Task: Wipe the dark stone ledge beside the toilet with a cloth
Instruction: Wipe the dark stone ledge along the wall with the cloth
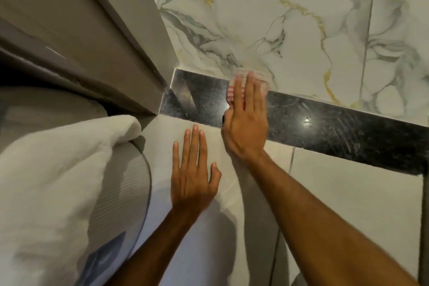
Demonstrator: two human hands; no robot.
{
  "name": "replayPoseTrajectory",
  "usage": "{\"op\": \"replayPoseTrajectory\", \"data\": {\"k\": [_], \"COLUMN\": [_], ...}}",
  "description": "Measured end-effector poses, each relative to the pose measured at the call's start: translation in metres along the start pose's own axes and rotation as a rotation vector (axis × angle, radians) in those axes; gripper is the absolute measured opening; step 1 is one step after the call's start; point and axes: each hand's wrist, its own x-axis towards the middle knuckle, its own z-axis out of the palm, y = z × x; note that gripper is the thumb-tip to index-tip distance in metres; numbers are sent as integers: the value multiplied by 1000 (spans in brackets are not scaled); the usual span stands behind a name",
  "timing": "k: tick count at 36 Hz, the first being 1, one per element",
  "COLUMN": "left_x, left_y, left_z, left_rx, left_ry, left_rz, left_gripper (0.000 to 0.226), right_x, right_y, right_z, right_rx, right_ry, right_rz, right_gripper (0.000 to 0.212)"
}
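The dark stone ledge (325, 121) runs as a glossy black band from the corner by the door frame across to the right, with a bright spot of light reflected on it right of the middle and pale streaks across its polished top. On it, toward its left part and hard against the wall, lies the cloth (234, 90), a small rag with red and white stripes, partly blurred at its far edge where it meets the wall. The right hand (246, 118) lies flat on the cloth, fingers stretched out and together, pressing it down on the stone with the palm rather than gripping it. The left hand (192, 169) is nearer and a little to the left, fingers spread and holding nothing, flat against the pale tile face (348, 193) below the ledge. Both forearms are bare. Beyond the ledge rises the marble wall (301, 18), white with grey and gold veins and thin joints between its slabs. To the left stands a grey-brown door frame (111, 42), its foot meeting the ledge's end. In the near left a white towel (46, 181) is bunched over a ribbed, rounded grey thing that I cannot tell apart further.
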Motion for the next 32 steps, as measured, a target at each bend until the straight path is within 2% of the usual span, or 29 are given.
{"op": "replayPoseTrajectory", "data": {"k": [3, 6, 9, 12, 17, 22, 26, 28, 32], "left_x": [3, 1, -1, 2, 3, 1, -14, -20, -19], "left_y": [0, 1, 2, 5, 3, -1, -5, -6, -4], "left_z": [0, -6, -13, -20, -14, -9, -11, -12, -14], "left_rx": [23, 35, 24, 7, -17, -13, 46, 70, 40], "left_ry": [-63, -84, -55, -56, -34, -50, -37, -45, -29], "left_rz": [-17, 14, 25, 7, 24, 13, -11, -15, -35], "left_gripper": [77, 67, 62, 65, 68, 70, 68, 67, 67], "right_x": [3, -38, -83, -89, -25, 1, -43, -72, -96], "right_y": [-18, 7, 48, 67, 17, -34, -7, 20, 54], "right_z": [8, 2, -12, -19, -6, 7, 6, 4, -3], "right_rx": [36, 1, 7, -5, 16, 32, 9, 3, -11], "right_ry": [-10, -45, -82, -70, -7, -36, -80, -70, -30], "right_rz": [-207, -361, -264, -146, 33, -251, -364, -372, -241], "right_gripper": [76, 77, 79, 78, 77, 74, 74, 76, 75]}}
